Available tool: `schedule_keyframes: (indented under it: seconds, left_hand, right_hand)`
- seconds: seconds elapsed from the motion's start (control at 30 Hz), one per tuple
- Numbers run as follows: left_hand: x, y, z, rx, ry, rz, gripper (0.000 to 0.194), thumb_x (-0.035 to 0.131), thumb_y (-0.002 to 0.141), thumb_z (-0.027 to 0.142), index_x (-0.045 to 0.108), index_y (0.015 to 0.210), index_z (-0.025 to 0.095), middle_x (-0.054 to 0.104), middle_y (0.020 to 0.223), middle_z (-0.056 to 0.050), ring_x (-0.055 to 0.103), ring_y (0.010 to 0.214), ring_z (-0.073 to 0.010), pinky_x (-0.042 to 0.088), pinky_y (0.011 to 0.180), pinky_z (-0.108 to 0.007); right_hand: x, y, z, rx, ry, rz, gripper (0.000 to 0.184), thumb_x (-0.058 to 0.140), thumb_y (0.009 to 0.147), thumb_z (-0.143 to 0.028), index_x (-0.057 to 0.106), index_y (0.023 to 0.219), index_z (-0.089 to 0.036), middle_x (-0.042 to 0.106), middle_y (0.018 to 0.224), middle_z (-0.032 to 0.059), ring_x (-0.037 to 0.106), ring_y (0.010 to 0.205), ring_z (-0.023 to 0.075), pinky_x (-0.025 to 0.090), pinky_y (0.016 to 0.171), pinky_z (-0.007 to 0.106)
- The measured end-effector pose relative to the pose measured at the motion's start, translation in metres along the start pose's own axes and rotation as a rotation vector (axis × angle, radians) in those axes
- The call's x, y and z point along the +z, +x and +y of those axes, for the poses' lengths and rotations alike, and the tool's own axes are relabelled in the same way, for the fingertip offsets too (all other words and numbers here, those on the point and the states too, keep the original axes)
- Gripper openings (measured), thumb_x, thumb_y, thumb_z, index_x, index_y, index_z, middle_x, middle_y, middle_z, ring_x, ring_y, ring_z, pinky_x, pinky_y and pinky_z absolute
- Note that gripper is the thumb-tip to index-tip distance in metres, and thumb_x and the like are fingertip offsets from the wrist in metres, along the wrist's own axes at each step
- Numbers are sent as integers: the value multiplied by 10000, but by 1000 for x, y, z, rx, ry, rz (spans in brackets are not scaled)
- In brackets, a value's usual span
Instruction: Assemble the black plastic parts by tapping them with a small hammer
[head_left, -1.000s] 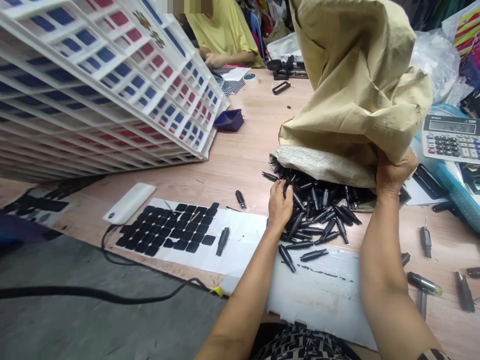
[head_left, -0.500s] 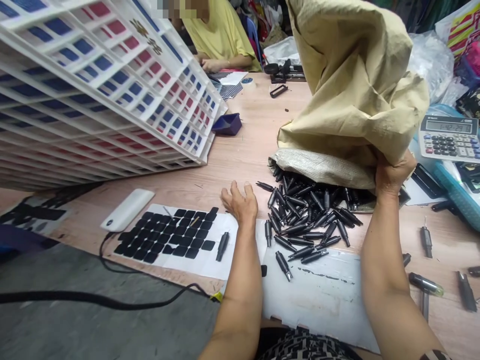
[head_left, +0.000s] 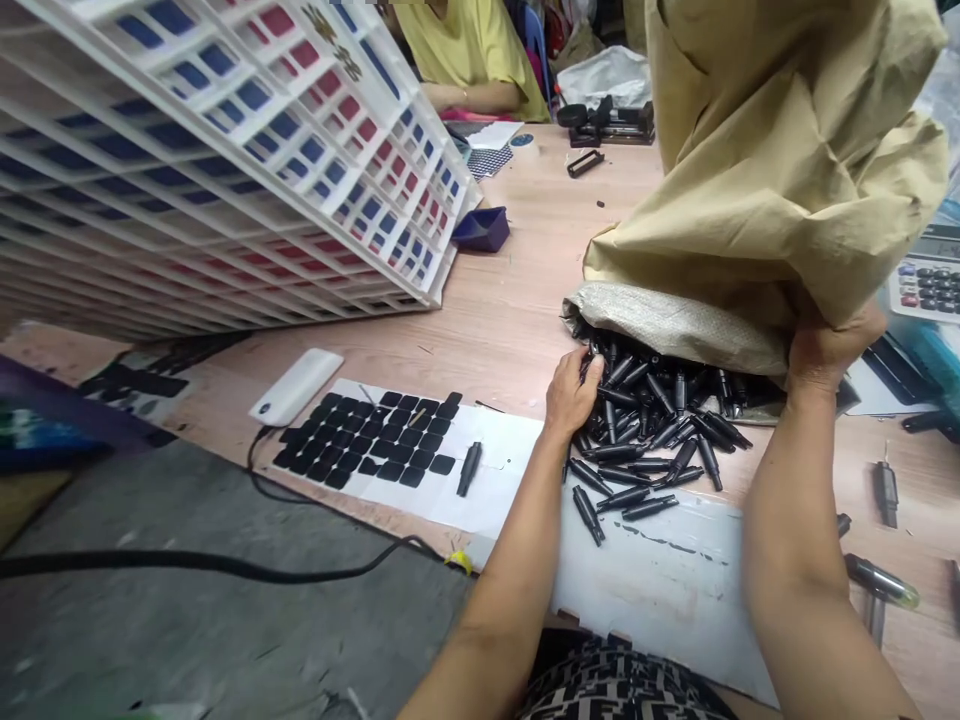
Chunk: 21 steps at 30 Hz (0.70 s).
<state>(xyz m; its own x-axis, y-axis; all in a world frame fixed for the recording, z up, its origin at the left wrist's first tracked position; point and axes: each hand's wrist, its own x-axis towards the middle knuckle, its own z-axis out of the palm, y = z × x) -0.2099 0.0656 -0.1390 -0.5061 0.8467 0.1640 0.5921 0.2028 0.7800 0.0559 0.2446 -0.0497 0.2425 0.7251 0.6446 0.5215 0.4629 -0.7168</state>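
Observation:
My left hand (head_left: 574, 392) touches the left edge of a pile of slim black cylindrical pieces (head_left: 641, 425) with narrowed ends. Its fingers are bent and partly hidden among them; the thumb stands apart, and I see no firm grip on a piece. Above the pile, a tan sack (head_left: 750, 220) hangs with its whitish woven mouth turned down over it. My right hand (head_left: 836, 345) is closed on the sack near the mouth's right end. The front pieces lie on a pale sheet (head_left: 667, 590). A single black piece (head_left: 469, 469) lies left of my left forearm.
A tilted white plastic basket (head_left: 300, 180) stands at left, beside a small purple tray (head_left: 484, 230). Nearer lie a white device (head_left: 296, 388) and black square pads (head_left: 367, 440) on paper. A calculator (head_left: 930, 285) is at right. Across the table sits a person in yellow (head_left: 480, 50).
My left hand has moved forward and right, from the tabletop to the pile's left edge. My right hand keeps its hold on the sack. The view has shifted left.

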Motion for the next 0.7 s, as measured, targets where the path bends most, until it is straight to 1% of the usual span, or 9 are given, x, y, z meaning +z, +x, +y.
schedule_keyframes:
  seconds: [0.13, 0.23, 0.33, 0.43, 0.5, 0.57, 0.63, 0.7]
  left_hand:
    - [17, -2, 16, -121, -116, 75, 487, 428, 1032, 487, 554, 1358, 147, 604, 1377, -166, 534, 1337, -257, 396, 1159, -399]
    - [28, -1, 28, -168, -190, 132, 496, 452, 1028, 470, 515, 1390, 137, 571, 1423, -179, 504, 1376, -254, 380, 1171, -388]
    - [32, 1, 32, -164, -210, 161, 468, 475, 1021, 465, 524, 1370, 158, 577, 1419, -169, 508, 1372, -252, 376, 1172, -394]
    - [31, 3, 32, -146, -204, 196, 434, 479, 1020, 447, 545, 1334, 155, 596, 1381, -171, 524, 1348, -249, 381, 1165, -392]
    - [31, 5, 31, -137, -197, 218, 404, 485, 1019, 423, 560, 1306, 149, 607, 1350, -174, 532, 1329, -248, 388, 1157, -388]
    - [31, 7, 31, -130, -192, 238, 373, 492, 1016, 406, 571, 1280, 156, 615, 1321, -168, 538, 1311, -244, 399, 1146, -389]
    - [31, 8, 33, -123, -189, 258, 359, 501, 1011, 403, 576, 1265, 161, 615, 1303, -164, 542, 1296, -242, 412, 1133, -386]
    - [31, 9, 34, -113, -186, 270, 356, 513, 1006, 404, 579, 1259, 162, 614, 1290, -163, 546, 1284, -240, 422, 1123, -380]
  right_hand:
    - [2, 3, 4, 10, -18, 27, 465, 816, 743, -342, 378, 627, -236, 350, 702, -46, 311, 732, 100, 362, 639, 239]
    - [3, 5, 5, 7, 5, 45, 450, 829, 726, -362, 409, 638, -226, 348, 708, -50, 308, 716, 91, 371, 639, 243]
    - [3, 8, 7, -10, 19, -1, 393, 801, 751, -391, 464, 659, -210, 360, 705, -44, 306, 708, 94, 368, 633, 255]
    - [1, 11, 9, -64, 41, -53, 332, 763, 783, -419, 593, 789, -133, 440, 743, -11, 363, 722, 112, 395, 666, 281]
    - [-2, 13, 8, -119, 85, -75, 398, 746, 796, -418, 645, 935, -58, 508, 807, 33, 443, 755, 137, 425, 713, 307]
    - [-7, 16, 5, -185, 137, -91, 480, 753, 787, -396, 655, 1044, -3, 551, 866, 70, 515, 805, 169, 442, 764, 327]
    - [-12, 18, 0, -233, 169, -99, 497, 763, 767, -367, 667, 1080, 7, 569, 891, 78, 545, 831, 187, 444, 782, 327]
    - [-15, 20, -5, -235, 189, -104, 472, 756, 753, -321, 680, 1094, -4, 580, 894, 71, 557, 826, 186, 449, 778, 318]
